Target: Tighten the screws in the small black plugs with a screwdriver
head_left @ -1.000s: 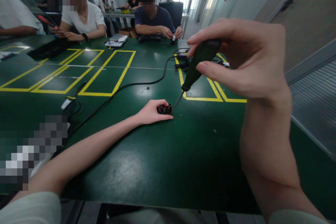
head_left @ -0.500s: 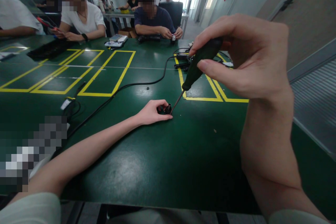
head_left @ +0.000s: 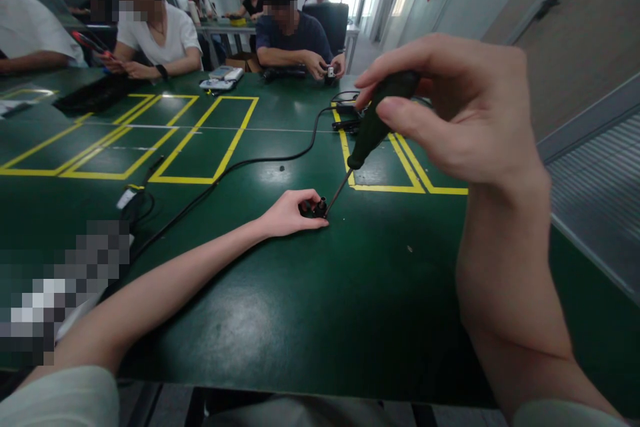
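Observation:
My left hand (head_left: 289, 213) lies on the green table (head_left: 280, 307), fingers pinched round a small black part (head_left: 317, 208). My right hand (head_left: 460, 113) is raised near the camera, thumb and fingers closed on the dark green handle of a screwdriver (head_left: 376, 121). The thin shaft slants down and left, and its tip touches the small black part right beside my left fingertips.
A black cable (head_left: 235, 167) runs across the table past yellow taped rectangles (head_left: 200, 140). Black plugs (head_left: 346, 117) lie behind the screwdriver. A tagged cable end (head_left: 131, 199) lies at left. Across the table two people sit handling small parts; others sit further back.
My right hand has shifted a little around the screwdriver handle, thumb sliding along it. The left hand and the black part stay where they were.

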`<state>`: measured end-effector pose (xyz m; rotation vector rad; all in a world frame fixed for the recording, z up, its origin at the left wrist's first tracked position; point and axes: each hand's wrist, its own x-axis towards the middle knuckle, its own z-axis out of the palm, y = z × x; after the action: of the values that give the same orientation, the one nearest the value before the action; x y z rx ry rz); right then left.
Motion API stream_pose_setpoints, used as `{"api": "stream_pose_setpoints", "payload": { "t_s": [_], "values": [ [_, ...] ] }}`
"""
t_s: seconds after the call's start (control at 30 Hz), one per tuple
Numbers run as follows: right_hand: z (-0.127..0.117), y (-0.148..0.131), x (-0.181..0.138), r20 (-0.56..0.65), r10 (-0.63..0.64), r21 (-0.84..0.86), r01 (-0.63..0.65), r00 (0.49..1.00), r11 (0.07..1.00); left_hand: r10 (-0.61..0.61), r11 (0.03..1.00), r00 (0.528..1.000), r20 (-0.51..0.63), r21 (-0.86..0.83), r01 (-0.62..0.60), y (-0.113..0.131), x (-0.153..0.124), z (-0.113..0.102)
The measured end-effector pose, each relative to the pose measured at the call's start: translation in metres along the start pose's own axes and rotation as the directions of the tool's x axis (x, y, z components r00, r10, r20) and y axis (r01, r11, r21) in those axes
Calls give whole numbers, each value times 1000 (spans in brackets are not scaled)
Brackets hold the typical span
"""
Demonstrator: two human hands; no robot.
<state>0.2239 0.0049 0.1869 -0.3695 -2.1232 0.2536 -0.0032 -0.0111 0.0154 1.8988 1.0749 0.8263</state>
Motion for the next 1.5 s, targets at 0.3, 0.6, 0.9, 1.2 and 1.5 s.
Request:
{"api": "stream_pose_setpoints", "payload": {
  "t_s": [0.3,0.6,0.9,1.2,1.5],
  "values": [
    [6,10,-1,-20,8,149,-5,1000,989,-4,1000,1000,2,21,4,-3,2,2],
    [10,10,0,-125,-8,-46,2,992,999,7,1000,1000,5,-7,-7,-4,3,3],
    [8,15,1,-216,-59,-97,39,975,995,-5,1000,1000,6,-11,5,-5,3,3],
    [11,15,1,-159,-26,26,31,987,999,-11,1000,1000,9,-18,11,-4,3,1],
    [2,17,1,-95,-111,-307,77,989,949,-4,1000,1000,11,-22,5,-4,3,1]
  ]
}}
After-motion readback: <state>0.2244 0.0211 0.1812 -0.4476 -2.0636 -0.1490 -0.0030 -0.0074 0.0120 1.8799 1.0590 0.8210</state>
